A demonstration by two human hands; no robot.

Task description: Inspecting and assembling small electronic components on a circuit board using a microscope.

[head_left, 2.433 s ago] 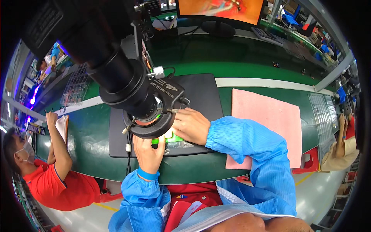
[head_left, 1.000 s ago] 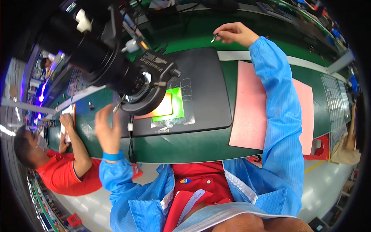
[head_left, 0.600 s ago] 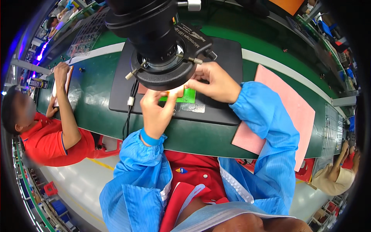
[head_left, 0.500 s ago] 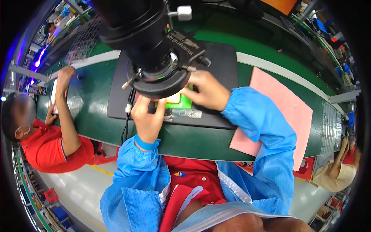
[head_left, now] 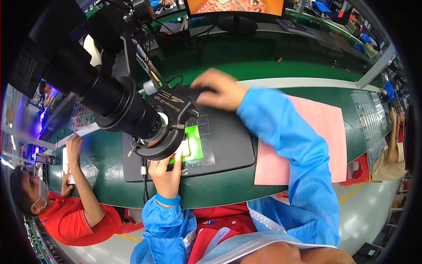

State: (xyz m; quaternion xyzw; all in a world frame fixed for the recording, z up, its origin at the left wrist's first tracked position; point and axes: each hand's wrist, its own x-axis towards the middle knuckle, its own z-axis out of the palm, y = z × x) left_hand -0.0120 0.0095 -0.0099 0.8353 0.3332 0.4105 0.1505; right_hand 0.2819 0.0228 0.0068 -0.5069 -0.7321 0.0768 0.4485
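Observation:
Under the ring light of a black microscope (head_left: 162, 152), a bright green square pad (head_left: 195, 143) lies on a black mat (head_left: 233, 145). A small, brightly lit, flat pale piece (head_left: 186, 147) rests on the pad. My left hand (head_left: 166, 178) holds this piece at its near edge with thumb and fingers; some fingertips are hidden beneath the ring light. My right hand (head_left: 222, 90), blurred by motion, is raised right of the microscope's light unit (head_left: 173, 101). Its thumb and fingers are apart, with nothing visible between them.
A pink sheet (head_left: 303, 145) lies on the green table at the right, under my right forearm. Black cables (head_left: 145, 182) run down beside the mat. A monitor (head_left: 237, 9) stands at the back. At the left, a co-worker in a red shirt (head_left: 74, 220) handles a white item.
My right hand has left the green pad and moved up and away from it. My left hand stays at the piece. The view has shifted, showing more of the microscope and the monitor.

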